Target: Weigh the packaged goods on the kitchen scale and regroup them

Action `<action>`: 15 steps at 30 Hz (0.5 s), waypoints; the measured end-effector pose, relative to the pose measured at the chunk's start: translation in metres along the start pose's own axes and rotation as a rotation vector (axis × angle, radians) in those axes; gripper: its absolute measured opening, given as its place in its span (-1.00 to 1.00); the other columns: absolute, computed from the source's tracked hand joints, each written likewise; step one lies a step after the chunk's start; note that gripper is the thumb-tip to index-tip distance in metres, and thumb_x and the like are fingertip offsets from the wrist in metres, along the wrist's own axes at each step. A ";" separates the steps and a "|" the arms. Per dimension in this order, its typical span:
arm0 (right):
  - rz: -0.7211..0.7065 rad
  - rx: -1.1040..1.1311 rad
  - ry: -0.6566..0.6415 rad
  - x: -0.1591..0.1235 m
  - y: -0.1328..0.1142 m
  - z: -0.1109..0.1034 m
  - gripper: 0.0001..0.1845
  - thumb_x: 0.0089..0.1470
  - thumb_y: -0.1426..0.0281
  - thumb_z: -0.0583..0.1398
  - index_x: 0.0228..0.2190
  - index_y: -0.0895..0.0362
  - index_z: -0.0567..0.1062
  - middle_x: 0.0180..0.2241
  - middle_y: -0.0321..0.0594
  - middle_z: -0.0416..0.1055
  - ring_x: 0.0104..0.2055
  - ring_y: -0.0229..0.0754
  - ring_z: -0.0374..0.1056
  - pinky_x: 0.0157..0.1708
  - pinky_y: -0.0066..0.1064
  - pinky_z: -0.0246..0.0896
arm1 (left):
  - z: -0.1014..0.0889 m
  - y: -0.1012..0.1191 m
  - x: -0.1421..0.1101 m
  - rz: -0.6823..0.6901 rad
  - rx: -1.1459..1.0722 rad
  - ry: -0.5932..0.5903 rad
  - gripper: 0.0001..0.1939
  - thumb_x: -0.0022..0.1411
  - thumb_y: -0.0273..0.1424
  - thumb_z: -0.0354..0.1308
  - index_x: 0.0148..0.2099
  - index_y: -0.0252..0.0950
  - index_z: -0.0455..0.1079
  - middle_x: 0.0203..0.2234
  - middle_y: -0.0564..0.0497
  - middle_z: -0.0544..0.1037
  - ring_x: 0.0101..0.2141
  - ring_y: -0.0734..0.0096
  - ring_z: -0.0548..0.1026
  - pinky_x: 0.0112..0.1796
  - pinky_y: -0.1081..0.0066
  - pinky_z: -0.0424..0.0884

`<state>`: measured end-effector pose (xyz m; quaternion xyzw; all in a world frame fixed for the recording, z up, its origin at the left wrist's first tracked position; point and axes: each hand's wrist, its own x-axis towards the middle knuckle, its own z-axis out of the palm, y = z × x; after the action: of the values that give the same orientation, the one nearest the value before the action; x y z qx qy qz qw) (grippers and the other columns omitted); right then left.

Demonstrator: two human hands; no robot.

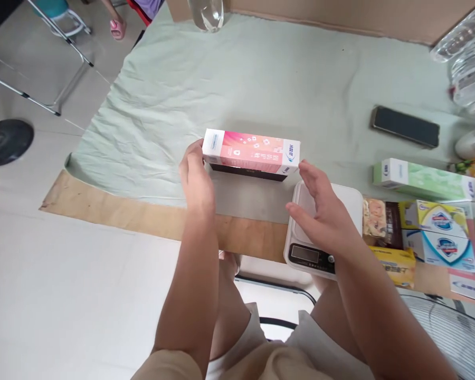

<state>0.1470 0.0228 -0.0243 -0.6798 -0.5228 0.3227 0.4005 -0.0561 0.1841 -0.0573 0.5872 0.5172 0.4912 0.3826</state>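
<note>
Lying lengthwise near the front edge of the worktop (285,68), left of its middle, one pink box (251,150) sits between the person's two hands. One dark strip (247,172) shows just under its near side; I can't tell whether the box rests on it. The left hand (197,182) is curled around the left end, fingers bent against it. The right hand (322,211) is half open, thumb spread well away from the fingers, its fingertips at the right end; whether they press on it I can't make out. Below that hand, one white scale (306,256) sits at the front edge. Toward the right edge I count two soap boxes (439,250), one yellow packet (393,266) and one long green box (427,180). One black phone (406,126) lies beyond them, nearer the far right corner.
</note>
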 end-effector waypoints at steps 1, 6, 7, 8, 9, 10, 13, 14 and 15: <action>-0.014 0.022 -0.020 0.000 0.000 0.000 -0.22 0.23 0.22 0.31 0.39 -0.13 0.21 0.56 -0.12 0.02 0.62 0.07 -0.04 0.57 0.25 -0.15 | 0.001 0.006 -0.002 -0.037 -0.031 0.019 -0.61 0.55 -0.14 -0.13 -0.02 -0.16 0.50 -0.08 -0.04 0.63 -0.02 0.23 0.58 0.01 0.26 0.56; -0.136 0.157 0.064 -0.003 -0.001 -0.004 -0.30 0.22 0.26 0.28 0.33 -0.13 0.25 0.52 -0.18 0.12 0.62 -0.02 -0.06 0.60 0.13 -0.13 | 0.010 0.037 -0.021 -0.059 -0.117 0.136 -0.68 0.45 -0.34 -0.09 -0.10 -0.17 0.52 -0.11 -0.04 0.64 -0.03 0.22 0.57 -0.03 0.24 0.55; -0.148 0.167 0.098 -0.004 -0.002 -0.007 -0.33 0.20 0.26 0.28 0.30 -0.14 0.28 0.51 -0.19 0.14 0.62 -0.02 -0.04 0.60 0.13 -0.10 | 0.013 0.041 -0.026 -0.011 -0.123 0.161 -0.69 0.44 -0.35 -0.08 -0.10 -0.17 0.52 -0.12 -0.05 0.64 -0.04 0.22 0.57 -0.05 0.23 0.54; -0.151 0.174 0.143 -0.006 -0.003 -0.011 -0.36 0.19 0.26 0.27 0.27 -0.15 0.31 0.50 -0.20 0.16 0.61 -0.01 -0.01 0.58 0.13 -0.05 | 0.016 0.044 -0.031 0.052 -0.136 0.183 -0.71 0.44 -0.35 -0.07 -0.11 -0.17 0.51 -0.15 -0.05 0.63 -0.07 0.22 0.57 -0.07 0.22 0.53; -0.148 0.184 0.201 -0.007 -0.004 -0.015 -0.40 0.18 0.26 0.26 0.23 -0.14 0.34 0.48 -0.19 0.19 0.58 0.01 0.05 0.55 0.14 0.02 | 0.020 0.047 -0.036 0.120 -0.158 0.196 -0.72 0.44 -0.35 -0.06 -0.13 -0.17 0.50 -0.19 -0.05 0.62 -0.10 0.23 0.57 -0.10 0.22 0.53; -0.138 0.201 0.278 -0.008 -0.005 -0.020 -0.46 0.18 0.27 0.24 0.19 -0.13 0.38 0.44 -0.18 0.25 0.54 0.02 0.15 0.51 0.14 0.10 | 0.025 0.049 -0.041 0.178 -0.181 0.193 -0.74 0.44 -0.34 -0.05 -0.14 -0.17 0.49 -0.22 -0.04 0.60 -0.14 0.23 0.57 -0.14 0.22 0.52; -0.085 0.280 0.543 -0.010 0.003 -0.038 -0.65 0.15 0.30 0.21 0.00 -0.05 0.49 0.21 -0.14 0.48 0.32 0.01 0.42 0.39 0.11 0.26 | 0.042 0.054 -0.060 0.239 -0.190 0.091 -0.76 0.47 -0.29 -0.04 -0.14 -0.17 0.45 -0.26 -0.04 0.57 -0.20 0.24 0.57 -0.18 0.22 0.54; -0.064 0.292 0.612 -0.010 0.009 -0.045 -0.71 0.15 0.30 0.20 -0.06 -0.03 0.50 0.11 -0.14 0.52 0.25 0.00 0.47 0.37 0.10 0.29 | 0.048 0.056 -0.067 0.228 -0.168 0.036 -0.76 0.48 -0.27 -0.04 -0.12 -0.18 0.44 -0.24 -0.06 0.57 -0.17 0.22 0.57 -0.15 0.20 0.55; -0.045 0.272 0.646 -0.010 0.017 -0.052 -0.75 0.17 0.28 0.19 -0.10 -0.02 0.50 0.05 -0.14 0.53 0.21 0.00 0.48 0.34 0.10 0.31 | 0.053 0.058 -0.073 0.215 -0.145 -0.016 -0.76 0.48 -0.26 -0.04 -0.11 -0.18 0.43 -0.21 -0.07 0.58 -0.14 0.21 0.58 -0.12 0.19 0.56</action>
<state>0.1965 0.0004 -0.0147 -0.6754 -0.3362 0.1487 0.6393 0.0102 0.1052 -0.0274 0.6138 0.4113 0.5610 0.3734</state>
